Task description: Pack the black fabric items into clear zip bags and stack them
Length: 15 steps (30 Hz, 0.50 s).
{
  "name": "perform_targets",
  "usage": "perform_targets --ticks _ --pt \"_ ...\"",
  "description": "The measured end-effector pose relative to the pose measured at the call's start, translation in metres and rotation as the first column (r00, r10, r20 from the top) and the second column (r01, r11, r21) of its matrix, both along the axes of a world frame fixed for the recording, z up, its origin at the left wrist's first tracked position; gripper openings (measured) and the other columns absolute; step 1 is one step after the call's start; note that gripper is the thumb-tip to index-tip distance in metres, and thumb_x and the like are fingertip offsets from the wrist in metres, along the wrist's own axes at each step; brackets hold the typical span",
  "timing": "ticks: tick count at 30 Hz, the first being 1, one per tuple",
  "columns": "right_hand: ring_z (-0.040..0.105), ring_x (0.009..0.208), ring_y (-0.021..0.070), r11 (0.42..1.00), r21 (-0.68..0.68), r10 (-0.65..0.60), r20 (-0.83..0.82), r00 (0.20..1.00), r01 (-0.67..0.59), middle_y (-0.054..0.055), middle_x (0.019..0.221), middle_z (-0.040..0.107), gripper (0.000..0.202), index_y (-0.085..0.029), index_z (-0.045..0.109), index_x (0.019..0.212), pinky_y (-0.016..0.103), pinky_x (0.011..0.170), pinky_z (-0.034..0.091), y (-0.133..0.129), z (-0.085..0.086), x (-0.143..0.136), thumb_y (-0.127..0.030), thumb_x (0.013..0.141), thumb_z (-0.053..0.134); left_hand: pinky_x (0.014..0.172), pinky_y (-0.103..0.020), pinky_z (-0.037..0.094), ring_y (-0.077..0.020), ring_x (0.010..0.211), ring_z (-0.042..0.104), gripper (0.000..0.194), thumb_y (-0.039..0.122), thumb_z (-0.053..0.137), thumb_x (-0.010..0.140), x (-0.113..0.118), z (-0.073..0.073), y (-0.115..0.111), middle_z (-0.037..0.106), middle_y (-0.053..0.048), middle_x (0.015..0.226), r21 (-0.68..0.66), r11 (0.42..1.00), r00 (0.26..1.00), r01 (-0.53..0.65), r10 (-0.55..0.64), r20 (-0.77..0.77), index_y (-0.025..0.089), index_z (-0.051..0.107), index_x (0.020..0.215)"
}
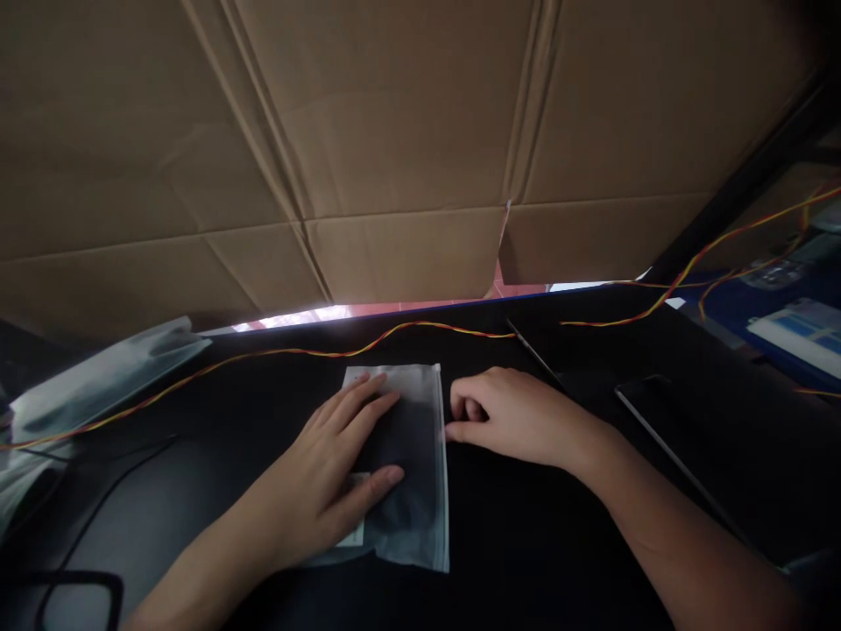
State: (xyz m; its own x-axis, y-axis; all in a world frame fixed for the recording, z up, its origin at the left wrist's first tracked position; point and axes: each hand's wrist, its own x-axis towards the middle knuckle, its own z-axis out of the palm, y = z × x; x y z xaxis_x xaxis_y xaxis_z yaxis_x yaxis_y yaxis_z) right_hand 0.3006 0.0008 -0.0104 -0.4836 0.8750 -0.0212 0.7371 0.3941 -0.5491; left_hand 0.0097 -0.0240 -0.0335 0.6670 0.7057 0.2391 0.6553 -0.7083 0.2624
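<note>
A translucent zip bag [413, 491] lies flat on the black table [526, 543], its zip edge toward the right. Something dark and a white label show through the plastic. My left hand [348, 447] rests on the bag's left part, fingers spread and thumb apart. Just past the zip edge is my right hand [499, 412], its fingers curled in and the thumb and fingertips near the zip. Whether it pinches the bag's edge or anything small is hidden.
Brown cardboard [407, 114] stands behind the table. A red and yellow twisted wire [276, 352] runs across the back. Plastic packaging [105, 377] and a thin black cable are at left. A dark flat panel [742, 456] lies at right, beside a blue surface with packets.
</note>
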Motion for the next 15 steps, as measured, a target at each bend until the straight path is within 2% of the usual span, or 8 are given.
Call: perform_targets --ticks 3,6,8,10,12,15 --pt "0.07 0.068 0.0163 0.993 -0.106 -0.067 -0.12 0.991 0.054 -0.002 0.081 0.078 0.021 -0.025 0.075 0.096 0.029 0.059 0.044 -0.009 -0.001 -0.015 -0.045 0.095 0.08 0.128 -0.065 0.042 -0.0407 0.165 0.033 0.077 0.051 0.051 0.113 -0.002 -0.009 -0.002 0.031 -0.014 0.181 -0.004 1.0 0.999 -0.006 0.006 -0.049 0.029 0.013 0.177" --pt "0.075 0.089 0.0239 0.984 -0.136 -0.144 -0.221 0.965 0.116 0.007 0.103 0.082 0.021 -0.023 0.075 0.11 0.033 0.07 0.051 -0.018 -0.006 -0.03 -0.038 0.095 0.077 0.129 -0.066 0.039 -0.0399 0.168 0.024 0.081 0.054 0.045 0.114 0.004 -0.006 -0.008 0.022 -0.013 0.183 -0.008 1.0 0.996 0.0 0.0 -0.084 0.031 0.0 0.177" --pt "0.076 0.094 0.0257 0.985 -0.16 -0.108 -0.26 0.96 0.068 0.01 0.107 0.082 0.013 -0.022 0.075 0.105 0.034 0.074 0.053 -0.022 -0.009 -0.035 -0.027 0.094 0.075 0.128 -0.067 0.039 -0.0408 0.167 0.022 0.088 0.062 0.045 0.112 0.008 -0.003 -0.014 0.02 -0.015 0.183 -0.001 1.0 0.994 0.005 -0.005 -0.111 0.03 -0.005 0.177" --pt "0.075 0.086 0.0225 0.979 -0.203 -0.051 -0.287 0.957 -0.009 0.007 0.096 0.081 0.003 -0.021 0.074 0.095 0.031 0.07 0.052 -0.022 -0.011 -0.036 -0.024 0.093 0.074 0.126 -0.067 0.042 -0.0412 0.165 0.028 0.098 0.068 0.049 0.108 0.005 -0.005 -0.02 0.023 -0.017 0.182 0.006 1.0 0.991 -0.001 0.002 -0.137 0.027 -0.007 0.177" --pt "0.072 0.075 0.0178 0.965 -0.25 0.001 -0.306 0.952 -0.081 0.002 0.084 0.078 0.014 -0.021 0.071 0.086 0.027 0.062 0.049 -0.018 -0.01 -0.032 -0.031 0.094 0.075 0.124 -0.065 0.046 -0.0408 0.162 0.037 0.1 0.068 0.052 0.107 -0.011 -0.013 -0.025 0.029 -0.017 0.179 0.02 0.999 0.987 -0.031 0.034 -0.156 0.027 -0.006 0.177" --pt "0.069 0.074 0.0151 0.95 -0.288 0.028 -0.311 0.95 -0.122 0.0 0.086 0.078 0.026 -0.02 0.072 0.091 0.024 0.058 0.047 -0.01 -0.003 -0.02 -0.046 0.097 0.072 0.12 -0.07 0.049 -0.0445 0.158 0.041 0.096 0.062 0.056 0.106 -0.06 -0.025 -0.033 0.036 -0.015 0.177 0.06 0.992 0.973 -0.108 0.117 -0.199 0.033 -0.001 0.177"
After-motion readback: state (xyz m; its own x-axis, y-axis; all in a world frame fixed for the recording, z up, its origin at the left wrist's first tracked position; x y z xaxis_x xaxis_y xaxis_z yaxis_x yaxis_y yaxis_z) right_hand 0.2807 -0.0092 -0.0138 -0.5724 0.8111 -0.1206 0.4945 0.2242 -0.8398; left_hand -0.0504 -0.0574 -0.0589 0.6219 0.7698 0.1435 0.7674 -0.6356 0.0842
